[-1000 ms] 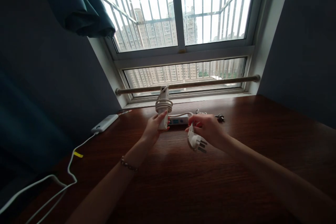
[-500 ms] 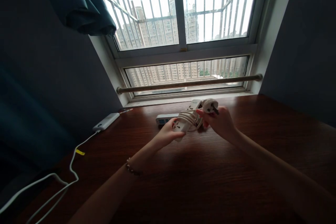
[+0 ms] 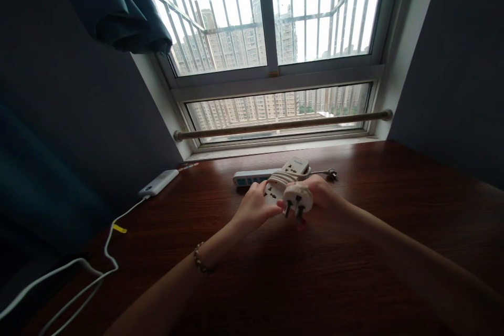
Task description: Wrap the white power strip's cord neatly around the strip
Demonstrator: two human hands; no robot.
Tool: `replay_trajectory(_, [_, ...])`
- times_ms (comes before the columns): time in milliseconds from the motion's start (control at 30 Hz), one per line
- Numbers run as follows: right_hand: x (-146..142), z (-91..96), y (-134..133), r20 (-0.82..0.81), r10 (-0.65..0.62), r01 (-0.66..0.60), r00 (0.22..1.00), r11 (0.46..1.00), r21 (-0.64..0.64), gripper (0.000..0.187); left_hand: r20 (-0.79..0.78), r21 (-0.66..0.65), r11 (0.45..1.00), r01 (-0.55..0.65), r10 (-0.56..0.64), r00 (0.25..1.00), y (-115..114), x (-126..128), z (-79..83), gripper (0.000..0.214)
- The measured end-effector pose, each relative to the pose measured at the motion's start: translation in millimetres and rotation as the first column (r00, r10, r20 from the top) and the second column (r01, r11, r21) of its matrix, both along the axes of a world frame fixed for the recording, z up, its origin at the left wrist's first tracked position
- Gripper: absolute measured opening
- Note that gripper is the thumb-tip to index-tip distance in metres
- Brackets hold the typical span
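My left hand [image 3: 256, 205] grips the near end of a white power strip [image 3: 296, 166], which is tilted above the table. White cord [image 3: 281, 177] is wound around the strip's middle. My right hand [image 3: 318, 192] is closed on the cord's large white plug [image 3: 298, 198], its dark prongs facing me; some of the fingers are hidden behind the plug. A second power strip [image 3: 255, 175], white with blue-green sockets, lies behind the first. Another cord with a small dark plug [image 3: 333, 174] lies to the right of the strips.
A dark reddish wooden table [image 3: 374, 262] spreads below my hands. At its left lies a white box-shaped device [image 3: 159, 184] with a white cable [image 3: 110, 252] and a yellow tag [image 3: 119, 228]. Beyond the table are a barred window and a horizontal rail [image 3: 283, 126]; a blue curtain [image 3: 126, 16] hangs left.
My right hand has brought the plug down and left, toward me, across the strip's near end. The strip's far end has dipped and shifted right. The small dark plug behind now shows.
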State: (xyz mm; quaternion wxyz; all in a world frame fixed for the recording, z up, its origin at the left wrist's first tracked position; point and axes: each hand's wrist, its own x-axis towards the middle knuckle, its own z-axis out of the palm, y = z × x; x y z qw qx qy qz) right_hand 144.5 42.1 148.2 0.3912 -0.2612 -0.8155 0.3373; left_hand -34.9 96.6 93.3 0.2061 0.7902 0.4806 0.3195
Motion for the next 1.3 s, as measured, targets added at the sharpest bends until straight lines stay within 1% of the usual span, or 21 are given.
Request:
replay_trajectory(133, [14,-3.9,23,-0.060,-0.122,0.111,0.991,0.981,-0.157,0.025,-0.136,0.108,0.994,-0.002,0.017,0.991,3,-1,-4.0,0.064])
replay_trajectory(267, [31,-6.1,45,-0.157,-0.218,0.166,0.963,0.943,-0.289,0.031,-0.175,0.218,0.974,0.055,-0.016,0.984,8,-5,-5.2,0.078])
replay_trajectory(333, [32,-7.1,47,-0.174,-0.208,0.142,0.963,0.932,-0.334,0.032,-0.226,0.278,0.959,0.057,0.008,0.974,7,-6,-4.9,0.080])
replay_trajectory(400, [27,-8.5,45,-0.169,-0.139,0.074,0.976,0.936,-0.343,0.034,-0.294,0.346,0.936,0.060,0.048,0.955,0,-3,-6.1,0.081])
replay_trajectory(500, [19,-11.4,41,-0.162,-0.087,0.019,0.983,0.925,-0.380,0.038,-0.383,0.473,0.872,0.124,0.077,0.921,-12,6,-11.8,0.078])
replay_trajectory(600, [19,-13.7,42,-0.123,-0.180,0.110,0.976,0.894,-0.434,0.044,-0.418,0.613,0.754,0.236,0.055,0.907,-20,13,-18.5,0.069])
replay_trajectory(667, [23,-13.9,45,-0.022,-0.279,0.258,0.960,0.911,-0.321,0.047,-0.430,0.641,0.708,0.296,0.011,0.903,-21,13,-20.1,0.062])
replay_trajectory(700, [24,-13.7,46,0.042,-0.353,0.355,0.935,0.919,-0.174,0.047,-0.439,0.628,0.707,0.326,-0.024,0.898,-20,12,-19.7,0.058])
replay_trajectory(733, [25,-13.4,47,0.092,-0.439,0.439,0.894,0.898,0.020,0.045,-0.452,0.603,0.712,0.360,-0.067,0.889,-20,11,-18.9,0.055])
replay_trajectory(767, [25,-13.4,47,0.115,-0.517,0.486,0.848,0.846,0.218,0.041,-0.469,0.572,0.717,0.398,-0.113,0.876,-19,9,-17.8,0.052])
replay_trajectory(800, [24,-13.7,47,0.117,-0.565,0.492,0.817,0.788,0.370,0.036,-0.491,0.539,0.720,0.437,-0.153,0.857,-20,7,-16.9,0.051])
replay_trajectory(833, [23,-14.4,46,0.126,-0.571,0.469,0.811,0.763,0.444,0.031,-0.516,0.515,0.715,0.472,-0.181,0.837,-20,6,-16.5,0.051])
replay_trajectory(867, [21,-15.6,46,0.150,-0.544,0.438,0.826,0.785,0.438,0.029,-0.540,0.505,0.706,0.497,-0.190,0.820,-21,5,-16.8,0.051])
replay_trajectory(933, [17,-18.5,46,0.223,-0.443,0.374,0.868,0.881,0.291,0.031,-0.573,0.536,0.667,0.518,-0.163,0.803,-23,4,-20.1,0.055])
replay_trajectory(967, [15,-20.0,46,0.259,-0.414,0.363,0.873,0.905,0.222,0.034,-0.573,0.572,0.633,0.523,-0.148,0.806,-24,5,-22.9,0.058])
replay_trajectory(1000, [14,-21.1,46,0.292,-0.406,0.366,0.866,0.913,0.183,0.038,-0.560,0.612,0.591,0.525,-0.143,0.816,-25,6,-26.1,0.063])
replay_trajectory(1067, [13,-22.3,46,0.327,-0.431,0.383,0.841,0.901,0.203,0.042,-0.505,0.677,0.532,0.509,-0.167,0.847,-26,9,-32.2,0.071])
replay_trajectory(1100, [14,-22.3,46,0.325,-0.446,0.385,0.834,0.892,0.234,0.042,-0.459,0.695,0.534,0.482,-0.186,0.869,-26,11,-34.4,0.074])
replay_trajectory(1133, [14,-22.0,46,0.309,-0.450,0.381,0.838,0.888,0.259,0.041,-0.399,0.695,0.569,0.440,-0.204,0.894,-27,13,-35.4,0.076])
replay_trajectory(1233, [16,-20.6,43,0.211,-0.438,0.375,0.874,0.883,0.282,0.037,-0.153,0.580,0.756,0.302,-0.263,0.953,-28,16,-30.6,0.081])
replay_trajectory(1300, [17,-20.3,41,0.137,-0.453,0.403,0.881,0.870,0.284,0.036,0.012,0.466,0.839,0.281,-0.324,0.946,-29,17,-21.2,0.084])
